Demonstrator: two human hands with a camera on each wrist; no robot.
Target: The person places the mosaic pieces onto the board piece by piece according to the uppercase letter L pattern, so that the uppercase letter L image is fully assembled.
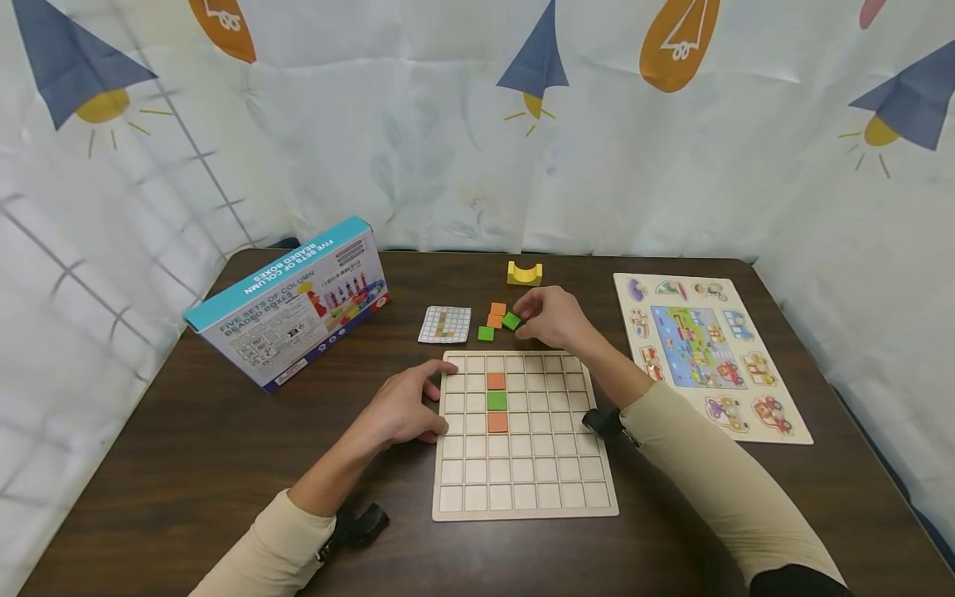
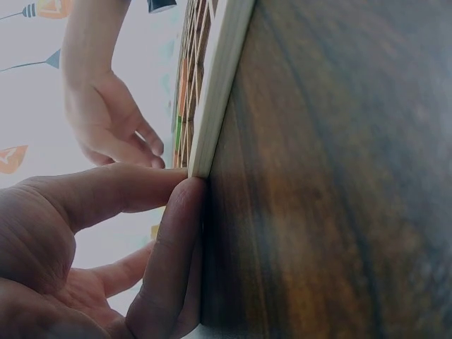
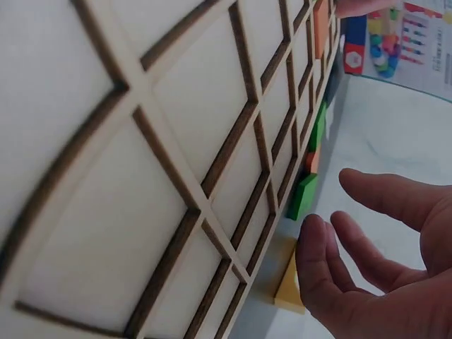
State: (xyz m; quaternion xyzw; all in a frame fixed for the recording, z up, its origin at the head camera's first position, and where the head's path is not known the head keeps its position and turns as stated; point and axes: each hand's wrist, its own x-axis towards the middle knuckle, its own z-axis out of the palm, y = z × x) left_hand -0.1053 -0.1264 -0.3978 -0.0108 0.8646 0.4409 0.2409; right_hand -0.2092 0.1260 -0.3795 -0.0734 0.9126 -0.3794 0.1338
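Note:
My left hand rests its fingertips against the left edge of the wooden grid board; in the left wrist view, the fingers touch that edge. An orange tile, a green tile and another orange tile lie in one column of the board. Beyond its far edge, my right hand is beside a loose green tile. Thumb and fingers are apart with nothing between them in the right wrist view. More orange tiles and a green tile lie close by.
A small printed grid card lies left of the loose tiles. Behind them stands a yellow curved block. A blue-topped box stands at left, and a picture puzzle board lies at right on the dark table.

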